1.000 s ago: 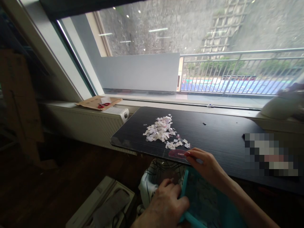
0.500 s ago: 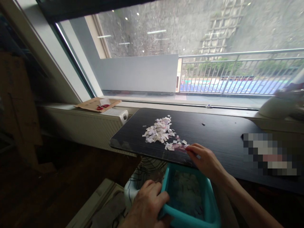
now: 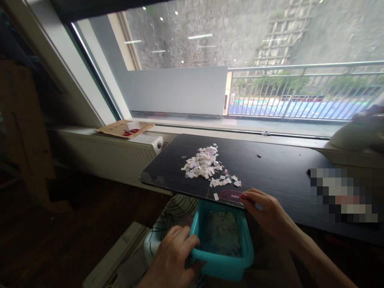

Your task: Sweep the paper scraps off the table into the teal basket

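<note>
My left hand grips the left rim of a teal plastic bin, held just under the near edge of the black table. Small paper scraps lie inside the bin. My right hand pinches a pink translucent ruler-like scraper flat on the table edge above the bin. A pile of white and pinkish paper scraps sits on the table beyond the scraper, with a few loose pieces trailing toward it and one scrap at the edge.
A white radiator runs under the window sill at left, with brown cardboard and red scissors on top. A patterned white bag sits below the table. A white object rests at far right.
The teal bin has levelled out and moved under the table edge. My right hand pushed the scraper out into the scraps, then drew it back to the edge.
</note>
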Tool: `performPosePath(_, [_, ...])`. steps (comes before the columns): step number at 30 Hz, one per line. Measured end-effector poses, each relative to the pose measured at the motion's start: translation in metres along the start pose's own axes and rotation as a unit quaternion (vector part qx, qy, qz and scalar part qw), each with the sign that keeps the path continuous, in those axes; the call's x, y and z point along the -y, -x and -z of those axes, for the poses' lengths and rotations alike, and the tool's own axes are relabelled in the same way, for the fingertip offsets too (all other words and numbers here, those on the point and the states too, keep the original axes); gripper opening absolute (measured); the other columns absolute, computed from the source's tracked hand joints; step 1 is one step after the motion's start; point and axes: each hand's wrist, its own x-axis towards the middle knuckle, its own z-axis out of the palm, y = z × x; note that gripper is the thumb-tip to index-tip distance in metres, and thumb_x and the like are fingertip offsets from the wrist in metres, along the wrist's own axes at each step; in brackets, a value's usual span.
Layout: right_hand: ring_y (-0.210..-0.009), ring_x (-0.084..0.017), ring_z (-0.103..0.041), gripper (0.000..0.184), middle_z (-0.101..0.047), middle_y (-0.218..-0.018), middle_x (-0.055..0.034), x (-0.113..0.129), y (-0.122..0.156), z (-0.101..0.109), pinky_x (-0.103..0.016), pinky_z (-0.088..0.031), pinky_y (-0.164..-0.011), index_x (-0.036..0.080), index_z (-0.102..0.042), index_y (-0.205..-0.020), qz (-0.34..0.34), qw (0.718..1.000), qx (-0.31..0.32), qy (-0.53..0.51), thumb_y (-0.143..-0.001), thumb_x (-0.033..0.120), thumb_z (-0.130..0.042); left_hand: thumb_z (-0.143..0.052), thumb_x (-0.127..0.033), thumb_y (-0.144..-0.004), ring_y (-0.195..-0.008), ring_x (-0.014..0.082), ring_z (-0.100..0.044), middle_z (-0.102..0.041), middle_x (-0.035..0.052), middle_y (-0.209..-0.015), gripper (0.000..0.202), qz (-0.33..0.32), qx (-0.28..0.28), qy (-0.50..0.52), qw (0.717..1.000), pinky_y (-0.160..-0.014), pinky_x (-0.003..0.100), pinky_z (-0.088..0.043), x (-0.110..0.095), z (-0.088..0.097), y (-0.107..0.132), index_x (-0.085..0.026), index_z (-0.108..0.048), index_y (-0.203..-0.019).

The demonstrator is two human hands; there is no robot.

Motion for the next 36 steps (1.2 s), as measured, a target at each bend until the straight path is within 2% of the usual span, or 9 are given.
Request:
performPosePath(3, [-0.074, -0.013, -0.058, 0.015, -0.062, -0.084, -0.0015, 0.001, 0.0, -0.001, -0.022, -0.043, -0.067, 0.02, -0.064, -0.087, 0.002, 1.0, -0.023, -0.007, -0.088, 0.025, -0.05, -0.064, -0.018, -0.077, -0.083, 0.0215, -0.048, -0.051, 0.0006, -0.083, 0.01, 0.003, 0.003, -0.002, 1.0, -0.074, 0.033, -0.038, 0.0, -0.001, -0.001, -0.02, -0.055, -0.081])
performPosePath(11, [-0.071, -0.014, -0.059, 0.018, -0.063, -0.084, -0.0037, 0.0, -0.014, -0.006, -0.024, -0.044, -0.063, 0.018, -0.065, -0.09, -0.006, 0.999, -0.031, 0.019, -0.088, 0.026, -0.048, -0.065, -0.019, -0.076, -0.085, 0.0229, -0.047, -0.052, 0.0016, -0.086, 0.012, 0.003, 0.01, 0.002, 1.0, -0.076, 0.036, -0.038, -0.002, 0.0, -0.004, -0.02, -0.055, -0.082])
performPosePath(16, [-0.068, -0.014, -0.059, 0.019, -0.064, -0.081, -0.0036, -0.002, -0.014, -0.004, -0.023, -0.045, -0.06, 0.018, -0.066, -0.086, 0.001, 1.0, -0.013, 0.018, -0.087, 0.026, -0.049, -0.065, -0.015, -0.075, -0.086, 0.0231, -0.047, -0.051, 0.002, -0.086, 0.012, 0.017, 0.023, 0.001, 1.0, -0.077, 0.037, -0.036, -0.004, 0.0, -0.004, -0.019, -0.055, -0.081])
performPosePath(20, [-0.07, -0.014, -0.059, 0.02, -0.064, -0.082, -0.004, 0.0, -0.015, -0.004, -0.024, -0.045, -0.062, 0.018, -0.067, -0.087, 0.0, 0.999, -0.032, 0.021, -0.087, 0.027, -0.049, -0.066, -0.018, -0.076, -0.086, 0.0239, -0.047, -0.052, 0.0024, -0.087, 0.012, 0.006, 0.02, -0.001, 1.0, -0.077, 0.037, -0.036, -0.003, -0.002, -0.005, -0.019, -0.055, -0.081])
performPosePath(24, [-0.069, -0.014, -0.059, 0.02, -0.065, -0.082, -0.004, 0.002, -0.016, -0.006, -0.023, -0.045, -0.061, 0.018, -0.067, -0.086, 0.004, 1.0, 0.0, 0.012, -0.086, 0.026, -0.049, -0.067, -0.018, -0.075, -0.086, 0.0237, -0.047, -0.051, 0.0025, -0.086, 0.014, 0.003, 0.019, 0.0, 1.0, -0.076, 0.037, -0.036, -0.002, -0.003, -0.004, -0.018, -0.055, -0.081])
performPosePath(28, [-0.064, -0.013, -0.058, 0.019, -0.064, -0.078, -0.0031, -0.001, -0.018, -0.005, -0.023, -0.045, -0.06, 0.018, -0.067, -0.084, -0.001, 0.999, -0.026, 0.019, -0.085, 0.026, -0.05, -0.066, -0.017, -0.076, -0.086, 0.0234, -0.046, -0.051, 0.0022, -0.086, 0.013, 0.004, 0.018, 0.006, 1.0, -0.077, 0.036, -0.036, -0.002, -0.003, -0.004, -0.019, -0.054, -0.082])
performPosePath(33, [-0.066, -0.013, -0.059, 0.017, -0.065, -0.079, -0.0028, 0.0, -0.019, -0.004, -0.023, -0.045, -0.059, 0.019, -0.067, -0.084, -0.005, 1.0, 0.009, 0.0, -0.083, 0.024, -0.051, -0.065, -0.017, -0.076, -0.086, 0.0234, -0.046, -0.051, 0.0022, -0.086, 0.012, 0.0, 0.014, 0.007, 1.0, -0.076, 0.037, -0.036, -0.002, -0.002, -0.004, -0.019, -0.054, -0.081])
performPosePath(36, [-0.065, -0.013, -0.058, 0.018, -0.066, -0.079, -0.003, -0.002, -0.022, -0.006, -0.023, -0.045, -0.059, 0.018, -0.068, -0.084, -0.005, 1.0, -0.011, 0.008, -0.083, 0.025, -0.051, -0.066, -0.018, -0.076, -0.085, 0.0233, -0.046, -0.051, 0.002, -0.086, 0.013, 0.001, 0.016, 0.01, 1.0, -0.077, 0.037, -0.036, -0.002, -0.003, -0.004, -0.019, -0.054, -0.081])
